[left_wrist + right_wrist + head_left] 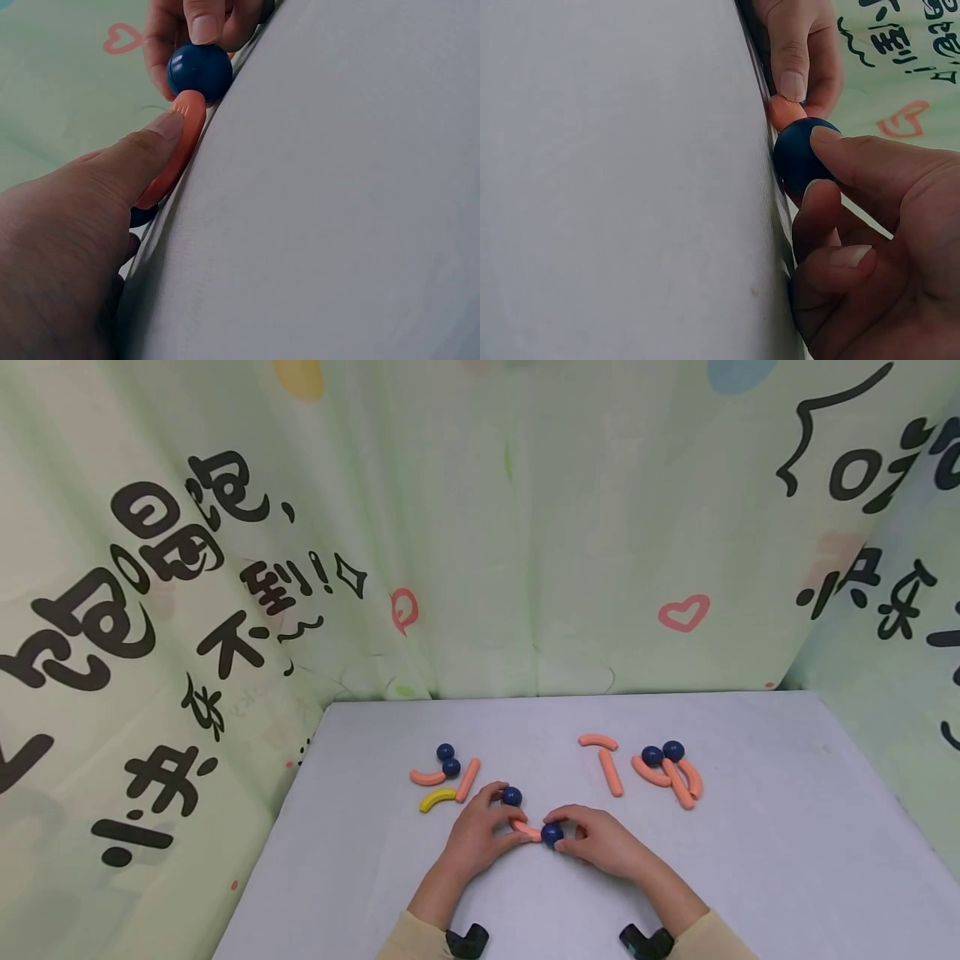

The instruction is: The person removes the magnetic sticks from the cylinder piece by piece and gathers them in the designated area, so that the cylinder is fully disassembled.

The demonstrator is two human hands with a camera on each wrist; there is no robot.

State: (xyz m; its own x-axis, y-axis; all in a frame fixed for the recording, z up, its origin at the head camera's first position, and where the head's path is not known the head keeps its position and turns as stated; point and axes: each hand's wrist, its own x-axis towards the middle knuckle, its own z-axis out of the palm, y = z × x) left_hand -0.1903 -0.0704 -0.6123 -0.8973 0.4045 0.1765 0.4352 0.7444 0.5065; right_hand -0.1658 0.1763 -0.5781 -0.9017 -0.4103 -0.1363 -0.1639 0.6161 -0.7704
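Observation:
My left hand [477,835] pinches a curved salmon-pink stick [527,831] between thumb and fingers. A dark blue ball [552,835] is pinched by my right hand [606,843]. In the left wrist view one end of the pink stick [187,142] meets the ball [200,71]. The right wrist view has my thumb and index finger on the ball [799,154], with a stub of the stick [786,112] beyond it. Another blue ball [512,796] lies close to the left hand's fingers, near the stick's far end; whether they touch is hidden.
At the left lie two blue balls [447,759], a curved pink stick [427,777], a straight one [468,779] and a yellow curved stick [437,799]. Several pink sticks [611,772] and two more balls [663,752] lie at the right on the white table [360,860]. A printed curtain [525,568] surrounds it.

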